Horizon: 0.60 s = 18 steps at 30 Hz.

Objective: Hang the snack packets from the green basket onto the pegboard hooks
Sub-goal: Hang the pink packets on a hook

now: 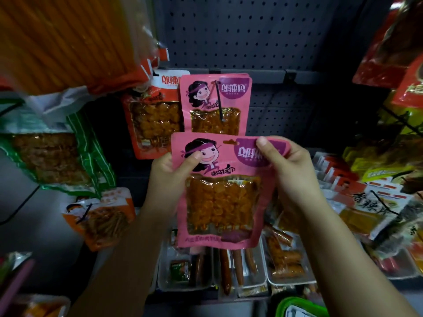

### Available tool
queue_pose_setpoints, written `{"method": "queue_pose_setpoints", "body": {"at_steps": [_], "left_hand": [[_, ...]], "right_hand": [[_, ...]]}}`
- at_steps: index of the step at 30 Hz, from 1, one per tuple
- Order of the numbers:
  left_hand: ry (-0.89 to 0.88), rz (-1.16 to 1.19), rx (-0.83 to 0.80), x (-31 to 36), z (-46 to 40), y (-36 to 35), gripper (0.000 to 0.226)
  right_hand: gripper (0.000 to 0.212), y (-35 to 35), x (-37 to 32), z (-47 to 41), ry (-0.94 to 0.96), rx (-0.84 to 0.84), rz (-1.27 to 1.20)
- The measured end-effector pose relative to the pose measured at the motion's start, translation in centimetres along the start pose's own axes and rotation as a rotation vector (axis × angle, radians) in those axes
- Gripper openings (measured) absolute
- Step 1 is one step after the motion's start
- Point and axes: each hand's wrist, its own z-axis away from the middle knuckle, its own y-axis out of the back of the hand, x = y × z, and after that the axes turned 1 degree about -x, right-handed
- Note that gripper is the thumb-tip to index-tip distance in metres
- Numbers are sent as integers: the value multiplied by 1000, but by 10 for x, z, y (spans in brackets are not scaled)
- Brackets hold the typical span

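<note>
Mid-hanging step, by the look of it. Flat pink plastic snack packet [223, 191] with clear window pinched at both upper corners: left hand [169, 175] thumb on the printed face, right hand [289, 168] fingers curled over the top edge. Just above the grip, black wire pegboard hook [219, 104] already carrying matching packets. Next: raise, line hang-slot with hook tip, push on. Green basket rim [297, 304] below right wrist.

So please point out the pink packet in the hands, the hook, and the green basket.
pink packet [219, 197]: head view, clear window.
hook [219, 99]: head view, black rod.
green basket [297, 305]: head view, rim.
</note>
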Motion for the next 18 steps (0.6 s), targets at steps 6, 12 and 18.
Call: {"method": "queue_pose_setpoints", "body": {"at_steps": [6, 12, 18], "left_hand": [[-189, -23, 45, 20, -8, 4, 12], [-182, -18, 111, 23, -22, 1, 7], [-171, -74, 74, 11, -34, 3, 7]], "right_hand": [[11, -13, -19, -8, 93, -5, -47], [18, -22, -19, -27, 66, 61, -61], [15, -20, -4, -34, 34, 110, -87]]}}
